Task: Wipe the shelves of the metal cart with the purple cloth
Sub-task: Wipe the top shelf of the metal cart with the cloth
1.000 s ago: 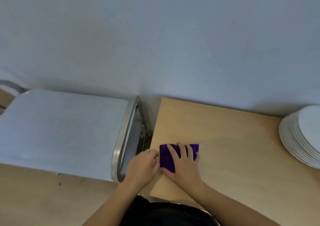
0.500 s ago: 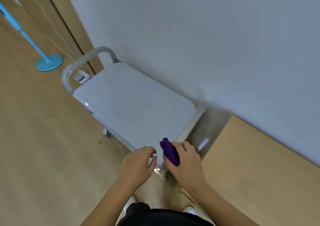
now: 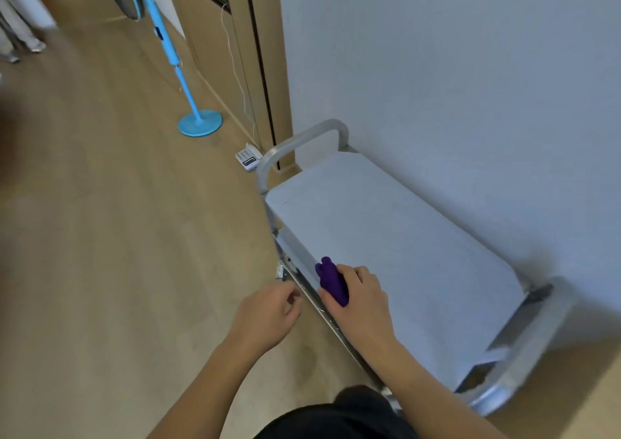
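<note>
The metal cart (image 3: 396,237) stands against the white wall, its pale top shelf bare, with curved handles at both ends. My right hand (image 3: 359,301) holds the bunched purple cloth (image 3: 331,280) over the front edge of the top shelf. My left hand (image 3: 268,314) hovers over the floor just left of the cart's front rail, fingers loosely curled and holding nothing. A lower shelf shows as a thin strip under the front rail; the rest of it is hidden.
A blue standing fan (image 3: 198,123) stands on the wooden floor at the back left, its cord running along the wall. A small white device (image 3: 248,160) lies on the floor by the cart's far handle. A wooden door frame (image 3: 265,69) rises behind the cart.
My view has swung left from the wooden table to the cart. My right hand lifted the purple cloth off the table and brought it over the cart's front edge.
</note>
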{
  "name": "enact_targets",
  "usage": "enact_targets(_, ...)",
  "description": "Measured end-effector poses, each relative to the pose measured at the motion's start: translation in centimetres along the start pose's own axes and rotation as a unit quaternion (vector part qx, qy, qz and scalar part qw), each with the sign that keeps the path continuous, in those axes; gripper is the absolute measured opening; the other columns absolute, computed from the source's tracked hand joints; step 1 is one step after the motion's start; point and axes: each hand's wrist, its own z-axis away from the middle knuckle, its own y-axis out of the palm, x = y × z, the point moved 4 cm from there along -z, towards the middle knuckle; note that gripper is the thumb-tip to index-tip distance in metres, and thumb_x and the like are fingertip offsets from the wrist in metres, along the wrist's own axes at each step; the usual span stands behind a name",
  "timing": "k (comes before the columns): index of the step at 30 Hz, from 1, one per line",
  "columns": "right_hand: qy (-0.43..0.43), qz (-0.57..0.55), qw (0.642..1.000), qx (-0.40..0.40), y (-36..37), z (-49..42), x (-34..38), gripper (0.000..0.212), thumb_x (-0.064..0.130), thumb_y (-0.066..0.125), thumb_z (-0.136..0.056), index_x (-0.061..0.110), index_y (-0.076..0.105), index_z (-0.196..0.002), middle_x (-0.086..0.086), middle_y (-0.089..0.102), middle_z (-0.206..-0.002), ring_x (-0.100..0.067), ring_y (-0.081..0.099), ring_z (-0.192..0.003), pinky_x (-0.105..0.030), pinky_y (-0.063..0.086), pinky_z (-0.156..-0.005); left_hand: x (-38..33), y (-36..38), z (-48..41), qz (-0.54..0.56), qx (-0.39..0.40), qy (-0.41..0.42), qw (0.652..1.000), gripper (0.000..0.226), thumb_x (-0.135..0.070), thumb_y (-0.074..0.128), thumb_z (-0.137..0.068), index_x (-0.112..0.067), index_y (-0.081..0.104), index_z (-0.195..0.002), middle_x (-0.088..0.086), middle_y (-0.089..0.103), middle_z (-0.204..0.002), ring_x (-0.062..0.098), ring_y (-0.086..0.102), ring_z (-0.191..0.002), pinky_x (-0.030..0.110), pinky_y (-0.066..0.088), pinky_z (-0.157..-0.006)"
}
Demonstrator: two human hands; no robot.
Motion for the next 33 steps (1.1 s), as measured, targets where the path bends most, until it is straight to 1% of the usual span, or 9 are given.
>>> enact_targets(4,-0.002,0.011,1.0,0.011,1.9,-4.0,1.4,0.051,0.059,0.052,-0.088,0.033,0.044,-0.132,0.01,0.051,-0.114,-0.01,0.047,-0.1,-0.033,0.048,-0.083,2.1,-0.5,-3.6,0.016,0.004,0.01,1.0,0.019,-0.039,0.046,-0.093,-0.033,0.061,-0.104,-0.02,0.063,-0.094,-0.001,0.054,-0.079,0.014,0.034,-0.059)
enact_targets(11,0.035,0.038,0.999,0.013,5.8,-13.3,1.6,0.051,0.059,0.051,-0.087,0.029,0.046,-0.129,0.005,0.052,-0.112,-0.015,0.049,-0.096,-0.035,0.049,-0.079,6.5,-0.9,-12.0,0.007,0.05,0.018,0.999,0.021,-0.039,0.046,-0.095,-0.029,0.061,-0.105,-0.017,0.063,-0.094,0.002,0.057,-0.078,0.015,0.035,-0.056)
enact_targets(15,0.041,0.069,0.997,0.021,8.4,-19.4,1.6,0.051,0.061,0.049,-0.088,0.029,0.045,-0.128,0.004,0.053,-0.112,-0.015,0.048,-0.096,-0.034,0.047,-0.078,9.2,-2.1,-18.0,-0.01,0.059,0.015,0.998,0.022,-0.037,0.045,-0.097,-0.028,0.059,-0.111,-0.015,0.064,-0.103,0.002,0.055,-0.081,0.018,0.036,-0.062)
enact_targets(19,0.057,0.096,0.993,0.05,10.9,-24.4,1.6,0.05,0.062,0.043,-0.09,0.029,0.043,-0.127,0.004,0.052,-0.115,-0.017,0.049,-0.1,-0.035,0.046,-0.08,11.2,-3.0,-23.0,-0.036,0.089,0.015,0.995,0.023,-0.037,0.043,-0.097,-0.028,0.057,-0.113,-0.014,0.063,-0.106,0.007,0.058,-0.085,0.024,0.045,-0.068)
enact_targets(21,0.069,0.103,0.991,0.056,11.8,-26.2,1.5,0.049,0.061,0.044,-0.09,0.028,0.045,-0.126,0.002,0.052,-0.116,-0.019,0.049,-0.102,-0.035,0.045,-0.08,11.8,-3.0,-25.1,-0.035,0.1,0.024,0.994,0.024,-0.035,0.043,-0.097,-0.027,0.057,-0.115,-0.013,0.063,-0.108,0.007,0.058,-0.085,0.025,0.046,-0.069)
enact_targets(27,0.135,0.128,0.981,0.054,13.9,-29.9,1.0,0.05,0.059,0.043,-0.092,0.026,0.044,-0.129,-0.001,0.052,-0.119,-0.023,0.049,-0.105,-0.037,0.042,-0.081,13.0,-1.6,-31.8,-0.058,0.143,0.101,0.983,0.027,-0.031,0.045,-0.097,-0.022,0.057,-0.119,-0.006,0.062,-0.117,0.013,0.059,-0.098,0.025,0.04,-0.07)
enact_targets(30,0.18,0.152,0.971,0.034,15.1,-31.4,0.7,0.051,0.059,0.042,-0.093,0.024,0.044,-0.13,-0.003,0.053,-0.12,-0.025,0.049,-0.105,-0.039,0.041,-0.081,13.8,-0.2,-35.1,-0.075,0.19,0.141,0.969,0.031,-0.03,0.046,-0.098,-0.019,0.056,-0.124,-0.003,0.058,-0.123,0.015,0.056,-0.106,0.031,0.048,-0.08)
enact_targets(32,0.21,0.155,0.965,0.027,15.9,-32.5,0.4,0.051,0.057,0.044,-0.092,0.025,0.043,-0.132,-0.003,0.051,-0.124,-0.027,0.048,-0.109,-0.041,0.041,-0.086,14.5,0.8,-37.1,-0.094,0.224,0.176,0.954,0.033,-0.027,0.046,-0.097,-0.016,0.055,-0.128,-0.001,0.054,-0.128,0.017,0.053,-0.113,0.032,0.047,-0.088)
enact_targets(33,0.225,0.149,0.962,0.03,16.4,-32.9,0.2,0.053,0.055,0.047,-0.092,0.025,0.04,-0.135,-0.004,0.049,-0.13,-0.028,0.046,-0.115,-0.042,0.041,-0.089,15.0,1.3,-38.0,-0.109,0.236,0.198,0.945,0.034,-0.024,0.046,-0.096,-0.015,0.055,-0.128,0.0,0.053,-0.129,0.018,0.052,-0.114,0.032,0.046,-0.09)
